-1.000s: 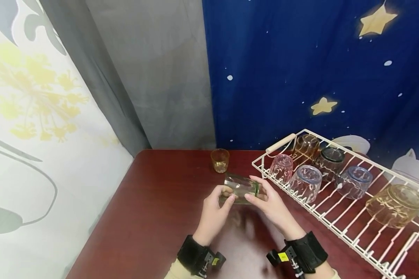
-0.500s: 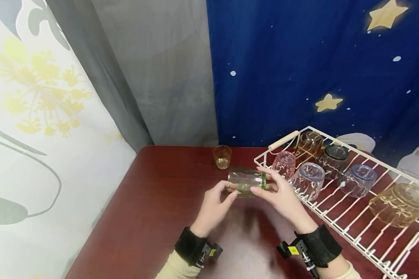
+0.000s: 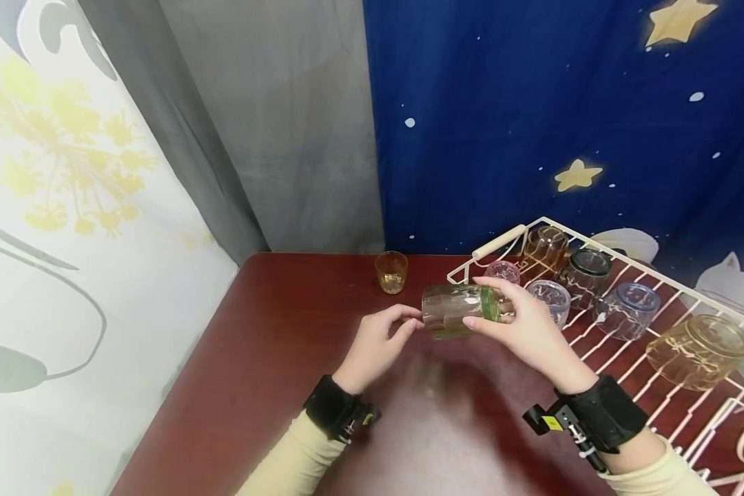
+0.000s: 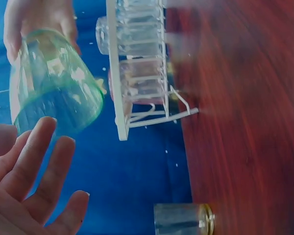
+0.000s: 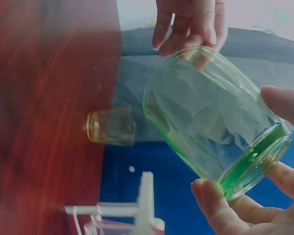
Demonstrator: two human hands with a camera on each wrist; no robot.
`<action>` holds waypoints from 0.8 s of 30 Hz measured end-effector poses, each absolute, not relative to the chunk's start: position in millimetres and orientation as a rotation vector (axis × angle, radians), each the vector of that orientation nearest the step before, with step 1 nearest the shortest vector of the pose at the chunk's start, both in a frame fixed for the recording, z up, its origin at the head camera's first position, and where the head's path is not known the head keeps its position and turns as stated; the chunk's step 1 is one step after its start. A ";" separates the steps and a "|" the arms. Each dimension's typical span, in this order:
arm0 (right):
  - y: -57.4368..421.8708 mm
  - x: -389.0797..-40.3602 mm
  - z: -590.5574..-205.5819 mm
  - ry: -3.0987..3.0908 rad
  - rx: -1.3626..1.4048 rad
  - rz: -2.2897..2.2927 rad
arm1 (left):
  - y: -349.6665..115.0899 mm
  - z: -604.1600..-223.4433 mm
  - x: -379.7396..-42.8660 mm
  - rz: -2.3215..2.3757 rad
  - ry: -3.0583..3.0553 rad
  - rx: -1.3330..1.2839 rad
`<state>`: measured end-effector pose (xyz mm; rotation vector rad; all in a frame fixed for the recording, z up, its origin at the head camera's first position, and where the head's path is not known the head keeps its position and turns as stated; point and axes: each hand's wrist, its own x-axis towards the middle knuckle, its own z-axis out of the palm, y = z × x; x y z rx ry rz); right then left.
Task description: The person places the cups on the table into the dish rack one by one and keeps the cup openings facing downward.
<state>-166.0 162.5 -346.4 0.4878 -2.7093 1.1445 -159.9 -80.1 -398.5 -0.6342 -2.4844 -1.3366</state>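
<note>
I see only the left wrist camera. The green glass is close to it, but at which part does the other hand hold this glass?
Observer: The right hand pinches the green glass at its thick base, thumb on one side and fingers on the other.
Operator: Is the glass upright?
Observer: No. The head view shows it sideways in the air above the table, mouth toward the left hand.
Operator: How many glasses are on the rack?
Observer: The rack shows six upside-down glasses.
</note>
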 end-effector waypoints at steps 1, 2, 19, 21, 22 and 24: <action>164.8 -166.0 -343.0 -2.711 0.482 1.114 | -81.4 -397.8 -164.2 -1.322 -2.492 -0.643; 167.1 -165.8 -339.5 -2.709 0.478 1.095 | -82.8 -398.1 -169.0 -1.303 -2.500 -0.647; 210.8 -156.7 -310.0 -2.762 0.348 0.884 | -99.0 -429.6 -246.7 -0.681 -2.594 -0.530; 218.0 -155.6 -307.3 -2.761 0.336 0.866 | -97.4 -429.9 -251.0 -0.654 -2.588 -0.556; 222.2 -155.8 -305.8 -2.758 0.325 0.856 | -96.2 -429.4 -253.8 -0.632 -2.584 -0.566; 230.7 -156.2 -301.7 -2.745 0.323 0.837 | -94.9 -428.3 -261.5 -0.588 -2.578 -0.583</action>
